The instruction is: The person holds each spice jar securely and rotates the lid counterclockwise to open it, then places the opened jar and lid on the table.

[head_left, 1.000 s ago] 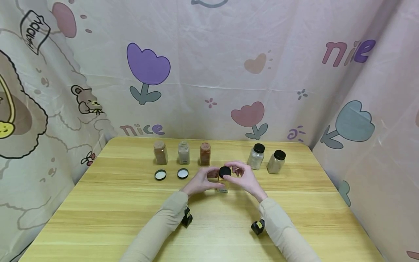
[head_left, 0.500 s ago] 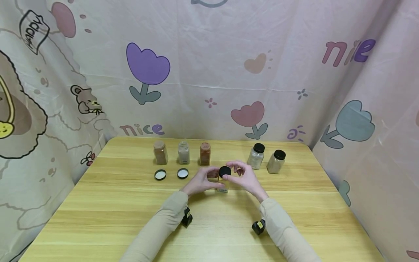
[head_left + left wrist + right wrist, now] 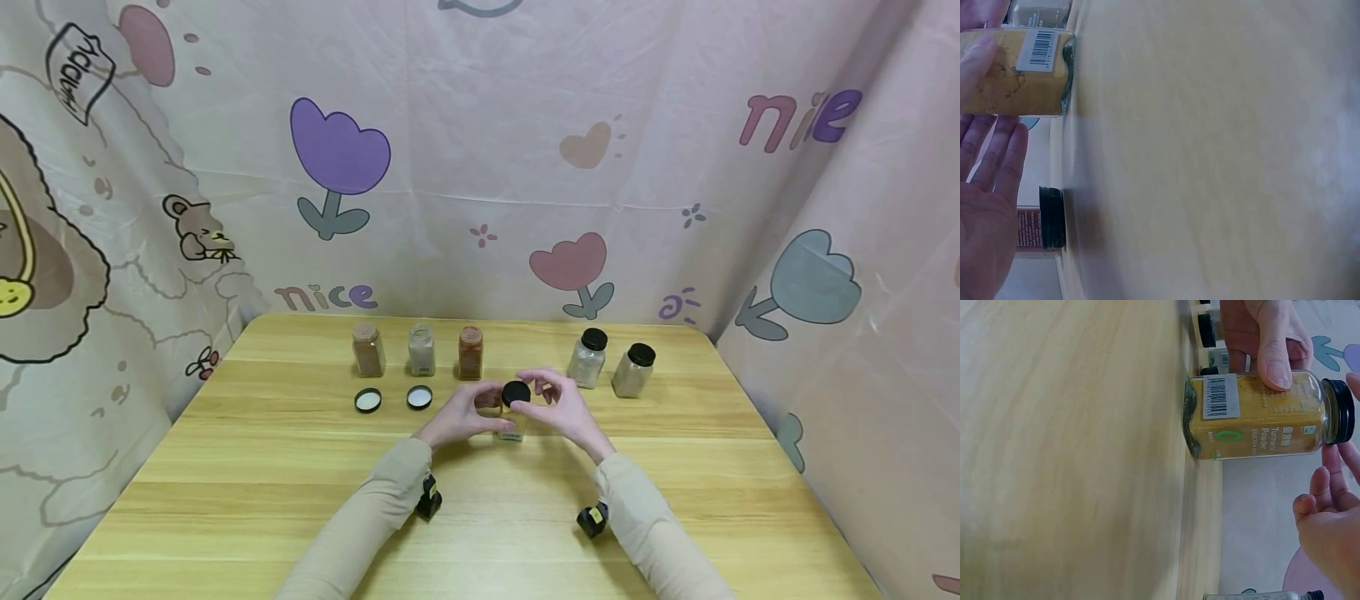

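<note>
A glass jar of yellow-orange turmeric powder (image 3: 1272,428) stands upright on the table between my hands, its black lid (image 3: 516,392) on top. My left hand (image 3: 463,414) grips the jar body from the left, thumb across the near side, as the right wrist view shows. My right hand (image 3: 561,411) pinches the lid between thumb and fingers. A barcode label (image 3: 1039,50) faces me low on the jar. In the left wrist view a black lid (image 3: 1052,217) rests in front of a jar of reddish powder; from the head camera my left hand hides it.
Behind stand three uncapped jars: brown powder (image 3: 368,352), pale powder (image 3: 422,352) and reddish powder (image 3: 470,355). Two upturned lids (image 3: 367,401) (image 3: 419,397) lie before the left pair. At the back right are two black-capped jars (image 3: 587,360) (image 3: 633,372). A printed curtain (image 3: 465,167) hangs behind the table.
Almost nothing differs. The right hand's fingers and wrist have shifted very slightly around the lid; the left hand and the jar hold their place.
</note>
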`<state>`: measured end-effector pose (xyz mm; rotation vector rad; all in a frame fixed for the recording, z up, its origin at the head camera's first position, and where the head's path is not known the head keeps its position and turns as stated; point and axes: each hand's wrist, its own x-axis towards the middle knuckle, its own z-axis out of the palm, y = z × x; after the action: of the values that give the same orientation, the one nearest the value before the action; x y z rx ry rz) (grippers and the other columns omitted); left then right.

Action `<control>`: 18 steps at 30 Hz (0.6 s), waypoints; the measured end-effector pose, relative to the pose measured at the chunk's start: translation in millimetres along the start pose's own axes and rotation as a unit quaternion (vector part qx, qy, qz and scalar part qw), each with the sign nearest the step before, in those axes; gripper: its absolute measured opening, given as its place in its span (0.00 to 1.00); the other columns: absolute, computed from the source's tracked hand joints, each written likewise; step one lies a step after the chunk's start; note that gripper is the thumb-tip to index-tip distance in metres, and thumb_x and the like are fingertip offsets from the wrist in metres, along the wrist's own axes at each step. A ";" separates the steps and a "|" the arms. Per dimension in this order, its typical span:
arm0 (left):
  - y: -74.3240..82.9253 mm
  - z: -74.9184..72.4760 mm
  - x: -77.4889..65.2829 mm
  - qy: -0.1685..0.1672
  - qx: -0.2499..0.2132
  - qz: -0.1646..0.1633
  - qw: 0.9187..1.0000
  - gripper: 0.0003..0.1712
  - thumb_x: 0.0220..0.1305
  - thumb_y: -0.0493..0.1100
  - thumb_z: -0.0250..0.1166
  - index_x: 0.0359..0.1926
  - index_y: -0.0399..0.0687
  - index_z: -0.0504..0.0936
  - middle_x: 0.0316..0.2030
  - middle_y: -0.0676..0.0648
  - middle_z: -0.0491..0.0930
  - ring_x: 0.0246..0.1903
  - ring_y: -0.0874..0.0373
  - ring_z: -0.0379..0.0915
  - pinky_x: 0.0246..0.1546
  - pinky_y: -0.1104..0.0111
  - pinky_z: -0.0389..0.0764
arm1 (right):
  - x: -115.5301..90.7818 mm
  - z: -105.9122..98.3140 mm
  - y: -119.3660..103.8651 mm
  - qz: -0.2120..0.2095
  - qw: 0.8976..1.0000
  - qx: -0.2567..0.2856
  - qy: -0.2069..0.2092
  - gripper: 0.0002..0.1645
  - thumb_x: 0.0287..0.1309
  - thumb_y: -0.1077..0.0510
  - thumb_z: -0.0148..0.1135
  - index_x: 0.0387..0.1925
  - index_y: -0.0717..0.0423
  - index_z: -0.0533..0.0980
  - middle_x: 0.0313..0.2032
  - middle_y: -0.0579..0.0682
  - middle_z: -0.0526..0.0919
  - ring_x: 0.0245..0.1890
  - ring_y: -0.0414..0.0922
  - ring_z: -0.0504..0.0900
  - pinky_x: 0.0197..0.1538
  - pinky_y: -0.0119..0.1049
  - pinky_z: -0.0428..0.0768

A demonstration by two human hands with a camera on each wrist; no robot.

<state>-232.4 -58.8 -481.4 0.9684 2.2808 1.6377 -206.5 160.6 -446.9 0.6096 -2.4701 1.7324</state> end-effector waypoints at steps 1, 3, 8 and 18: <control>-0.1 0.0 0.1 0.000 0.000 -0.001 1.000 0.32 0.56 0.41 0.77 0.61 0.41 0.78 0.55 0.41 0.84 0.54 0.50 0.83 0.58 0.67 0.82 | -0.2 0.3 0.2 0.002 1.000 -0.004 0.003 0.27 0.52 0.64 0.75 0.55 0.61 0.80 0.45 0.61 0.81 0.41 0.55 0.72 0.38 0.33 0.70; -0.6 0.0 0.4 0.000 0.001 -0.001 1.000 0.32 0.55 0.41 0.77 0.61 0.41 0.78 0.55 0.41 0.84 0.54 0.51 0.83 0.58 0.67 0.82 | -0.3 1.0 0.2 0.004 1.000 -0.009 0.008 0.28 0.52 0.64 0.75 0.56 0.61 0.79 0.45 0.61 0.80 0.41 0.58 0.71 0.37 0.32 0.69; -1.1 0.7 1.3 0.000 -0.003 -0.001 1.000 0.32 0.55 0.40 0.77 0.61 0.41 0.78 0.55 0.40 0.85 0.54 0.50 0.83 0.57 0.70 0.82 | 0.0 1.0 -10.6 0.016 1.000 -0.025 0.008 0.25 0.52 0.66 0.74 0.53 0.66 0.80 0.40 0.63 0.79 0.38 0.54 0.70 0.37 0.34 0.69; 1.9 0.2 0.2 0.001 -0.002 -0.006 1.000 0.32 0.56 0.39 0.76 0.61 0.41 0.78 0.55 0.40 0.84 0.55 0.48 0.83 0.58 0.68 0.82 | -0.5 0.6 -2.3 -0.007 1.000 -0.005 -0.001 0.24 0.53 0.63 0.75 0.53 0.59 0.81 0.44 0.60 0.80 0.41 0.60 0.71 0.41 0.37 0.72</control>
<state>-231.7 -58.2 -479.8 0.9504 2.2791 1.6375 -205.1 159.5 -445.2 0.6251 -2.4681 1.7154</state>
